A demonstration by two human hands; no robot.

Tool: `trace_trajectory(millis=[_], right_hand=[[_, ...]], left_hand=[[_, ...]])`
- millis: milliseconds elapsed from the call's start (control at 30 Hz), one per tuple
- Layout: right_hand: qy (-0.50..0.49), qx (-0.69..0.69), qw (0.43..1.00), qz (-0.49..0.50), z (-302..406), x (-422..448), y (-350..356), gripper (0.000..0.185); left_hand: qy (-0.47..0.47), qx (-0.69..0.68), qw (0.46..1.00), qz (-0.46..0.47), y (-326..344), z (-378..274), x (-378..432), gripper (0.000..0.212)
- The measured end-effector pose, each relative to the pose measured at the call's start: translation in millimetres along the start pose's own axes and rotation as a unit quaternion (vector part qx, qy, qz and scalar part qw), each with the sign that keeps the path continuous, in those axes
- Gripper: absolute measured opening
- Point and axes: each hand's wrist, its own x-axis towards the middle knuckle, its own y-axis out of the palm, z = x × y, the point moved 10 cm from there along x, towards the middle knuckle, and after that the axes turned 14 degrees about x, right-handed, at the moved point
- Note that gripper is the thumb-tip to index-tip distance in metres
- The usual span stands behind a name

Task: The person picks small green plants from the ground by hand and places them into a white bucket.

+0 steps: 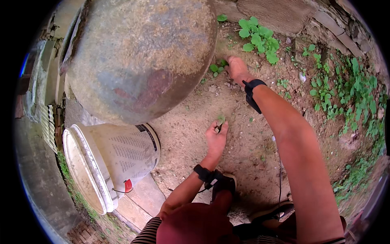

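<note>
My left hand [217, 135] is low over the bare soil, with a small green leafy sprig [221, 119] pinched between thumb and fingers. Farther forward, my right hand [237, 68] reaches to the ground at a small round-leaved plant [215, 69] beside the big rounded stone-like object [143, 58]. Its fingertips touch or nearly touch the leaves; whether they grip a stem cannot be told. Both wrists wear black straps. A larger lobed-leaf plant [260, 39] grows just beyond the right hand.
A lidded white plastic bucket [131, 149] bearing print stands at the left, against the big rounded object. Low weeds [356, 88] cover the soil at the right. Flat stone slabs [274, 13] edge the far side. A thin dark cable [280, 180] hangs near my shoes [225, 183].
</note>
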Motion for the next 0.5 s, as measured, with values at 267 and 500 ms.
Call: trace_trajectory(millis=[267,500], right_hand=[[-0.064,-0.031,0.997,-0.004,-9,9,-1,0.027],[-0.153,-0.021,0.988,0.032,36,-13,8,0.021]], left_hand=[[0.002,-0.017,1.000,-0.003,3,-8,6,0.007],[0.002,0.021,1.000,0.000,7,-13,1,0.006]])
